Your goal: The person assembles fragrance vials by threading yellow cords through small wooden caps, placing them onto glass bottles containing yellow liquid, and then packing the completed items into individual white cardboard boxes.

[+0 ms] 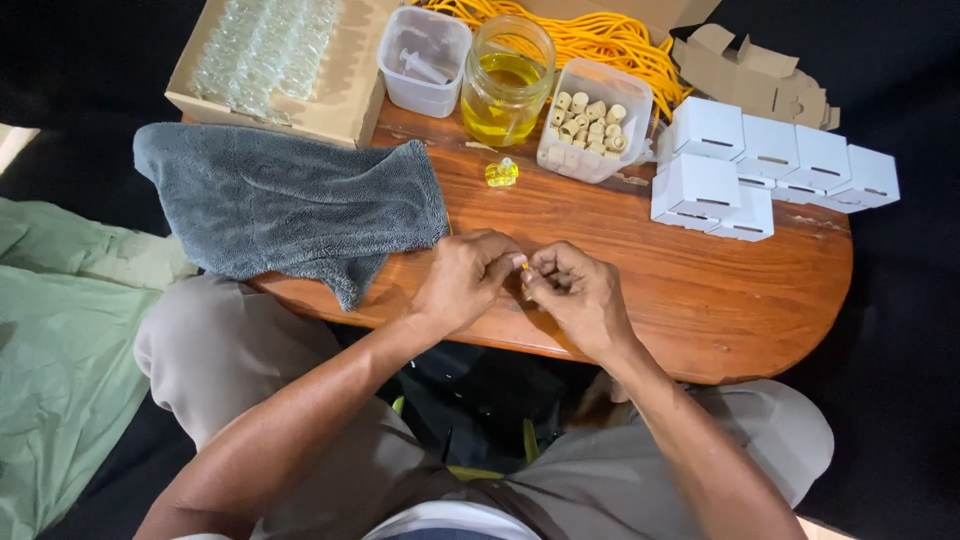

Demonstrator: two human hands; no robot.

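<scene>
My left hand (465,275) and my right hand (575,292) meet fingertip to fingertip over the near edge of a small wooden table (700,290). Between the fingertips sits a tiny pale object with a yellowish tint (522,265); both hands pinch it and most of it is hidden. Farther back on the table lies a small yellow-filled glass bottle (501,173). Behind it stand a glass jar of yellow liquid (505,82) and a clear tub of small corks (593,122).
A grey towel (280,205) drapes over the table's left side. A cardboard box of small glass bottles (275,60) sits at back left, a clear tub with syringes (423,47) beside it. Several white cartons (765,170) cluster at right, yellow cord (590,35) behind.
</scene>
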